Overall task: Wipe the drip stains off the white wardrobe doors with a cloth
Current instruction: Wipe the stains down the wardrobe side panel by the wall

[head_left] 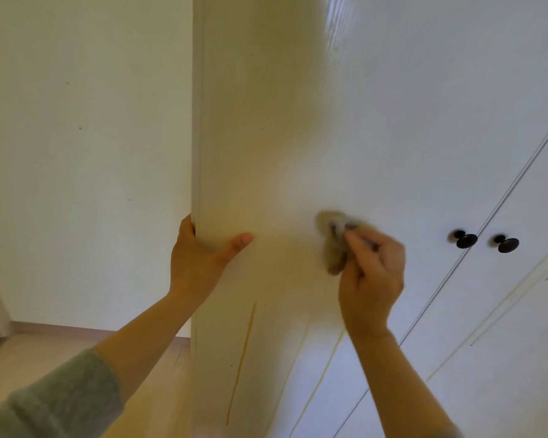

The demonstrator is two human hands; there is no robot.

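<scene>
A white wardrobe door (266,137) fills the middle of the view. My left hand (200,254) grips its left edge, fingers behind the edge and thumb flat on the front. My right hand (372,273) holds a small bunched cloth (337,238), blurred by motion, pressed against the door face. An orange-brown drip stain (241,365) runs down the door below my left hand. A fainter yellowish streak (320,380) runs down below the cloth.
Two black round knobs (464,240) (506,244) sit on the neighbouring white doors to the right. A pale wall (76,153) stands to the left, with light wooden floor (45,349) below it.
</scene>
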